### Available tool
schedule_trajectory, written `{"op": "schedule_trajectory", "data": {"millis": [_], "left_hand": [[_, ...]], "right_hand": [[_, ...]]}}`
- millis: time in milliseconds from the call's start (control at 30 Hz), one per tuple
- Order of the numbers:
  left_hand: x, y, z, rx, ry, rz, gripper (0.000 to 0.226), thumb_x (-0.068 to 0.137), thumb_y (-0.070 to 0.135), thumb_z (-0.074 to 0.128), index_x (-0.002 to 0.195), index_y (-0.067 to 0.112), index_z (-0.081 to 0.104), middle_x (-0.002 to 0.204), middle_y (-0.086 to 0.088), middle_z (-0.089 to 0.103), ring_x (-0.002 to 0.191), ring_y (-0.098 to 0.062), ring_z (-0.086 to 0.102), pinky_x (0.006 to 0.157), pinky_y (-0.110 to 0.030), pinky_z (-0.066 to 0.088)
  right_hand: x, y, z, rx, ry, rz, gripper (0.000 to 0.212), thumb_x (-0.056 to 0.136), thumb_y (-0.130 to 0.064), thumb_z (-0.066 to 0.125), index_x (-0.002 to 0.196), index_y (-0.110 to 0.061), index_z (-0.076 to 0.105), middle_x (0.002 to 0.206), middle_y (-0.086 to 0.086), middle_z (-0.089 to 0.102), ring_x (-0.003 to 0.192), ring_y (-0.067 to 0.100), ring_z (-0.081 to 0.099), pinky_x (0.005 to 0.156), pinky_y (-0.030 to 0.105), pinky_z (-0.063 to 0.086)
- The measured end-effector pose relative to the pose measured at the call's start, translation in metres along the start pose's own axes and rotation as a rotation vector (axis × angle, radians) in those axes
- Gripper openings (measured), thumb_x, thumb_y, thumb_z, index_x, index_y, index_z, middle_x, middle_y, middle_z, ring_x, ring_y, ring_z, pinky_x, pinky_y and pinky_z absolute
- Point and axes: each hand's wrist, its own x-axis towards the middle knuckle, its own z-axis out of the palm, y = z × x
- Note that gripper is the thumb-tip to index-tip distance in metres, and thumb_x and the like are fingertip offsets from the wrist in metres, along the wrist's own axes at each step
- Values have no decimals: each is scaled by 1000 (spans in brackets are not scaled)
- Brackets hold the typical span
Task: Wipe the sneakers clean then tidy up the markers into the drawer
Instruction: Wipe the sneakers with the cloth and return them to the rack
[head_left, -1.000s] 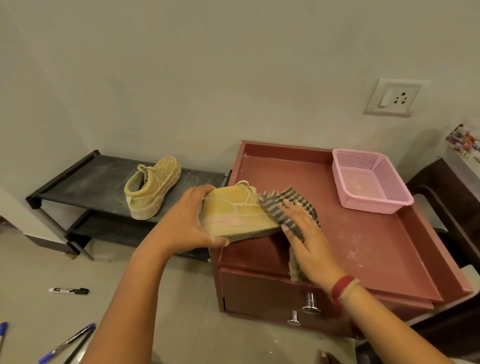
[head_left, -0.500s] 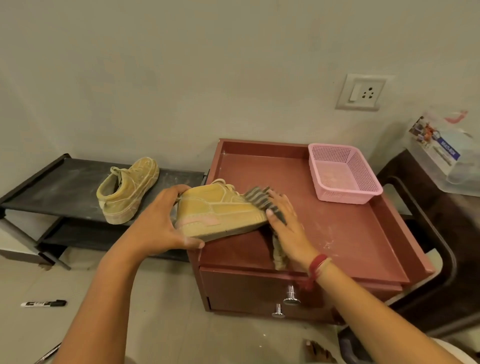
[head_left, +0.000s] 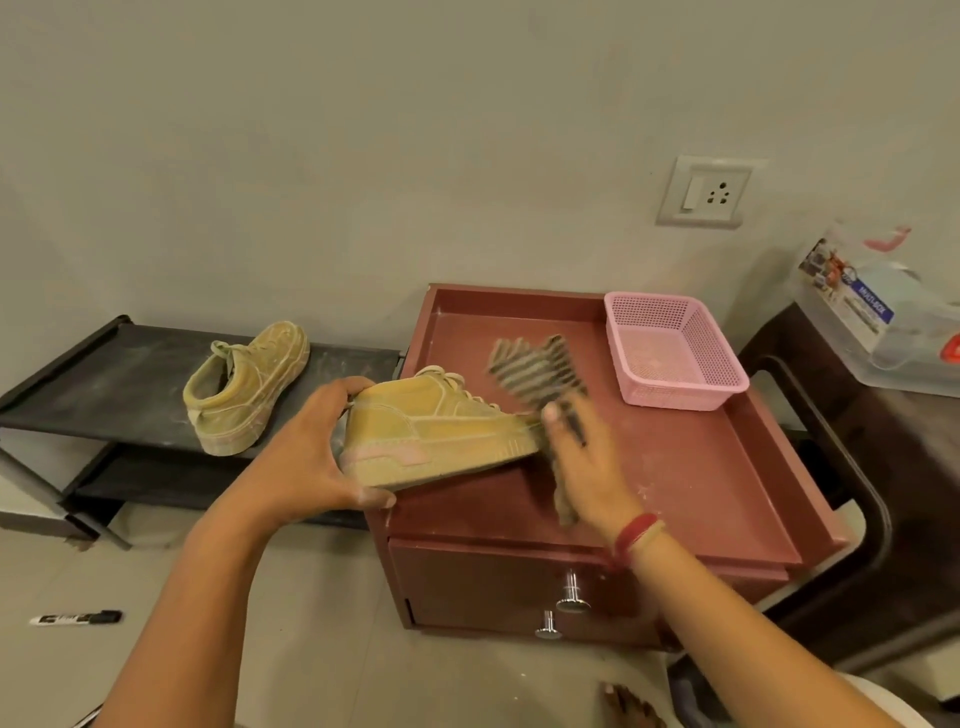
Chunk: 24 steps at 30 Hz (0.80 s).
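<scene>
1. Cabinet (head_left: 691, 467), red-brown with a raised rim, at 3 o'clock from the view centre; used as the work surface. Two knobs on the drawer (head_left: 498, 582) at the front, drawer shut.
2. Shoe rack (head_left: 119, 384), black and dusty, at 9 o'clock; second sneaker (head_left: 244, 387) on its top shelf, heel toward the camera, apparently waiting for its turn.
3. Pink basket (head_left: 675, 353) at 1 o'clock on the cabinet, well apart from the work.
4. Held sneaker (head_left: 436, 436), tan, tilted with the heel off the cabinet's left edge and the toe over the top.
5. Left hand (head_left: 306, 457) clamped around the heel, thumb under the sole.
6. Right hand (head_left: 582, 462) closed on the striped cloth (head_left: 535, 374) just at the toe; blurred, so exact contact with the shoe not possible to tell.
7. Advice for this step, as a judgement: keep firm grip on the heel, press the cloth flat, wipe from toe toward heel in long strokes, then turn the shoe for the other side and the sole edge.
8. Marker (head_left: 78, 618) on the floor at 8 o'clock, not yet collected.
</scene>
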Motion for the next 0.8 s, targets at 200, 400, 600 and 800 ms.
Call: {"op": "schedule_trajectory", "data": {"millis": [200,400,600,800], "left_hand": [[-3,1,0,-13,3,22,101,40,48,83,126,47,30,125,23,40,116,-1,41,89,-22,37],[-6,1,2,9,10,51,105,43,44,88,123,61,22,124,43,27,115,13,34,92,-19,33],[-15,0,0,-6,-4,10,113,52,36,90,137,54,18,127,42,24,114,19,30,101,-29,30],[-8,49,0,-213,191,108,113,44,53,83,142,43,28,136,23,41,124,5,41,100,-23,36]], "right_hand": [[0,28,7,-141,15,106,23,96,-40,44,116,-34,55,125,-8,56,121,10,49,103,18,32],[28,40,-11,108,58,555,31,97,-40,44,97,-16,64,101,7,68,95,21,63,89,37,49],[38,-20,-17,378,347,529,21,97,-37,46,110,-27,59,115,9,63,110,32,59,94,53,48],[-3,-111,31,-140,66,-190,38,95,-33,43,131,-45,39,141,-8,45,132,6,39,111,37,31]]}}
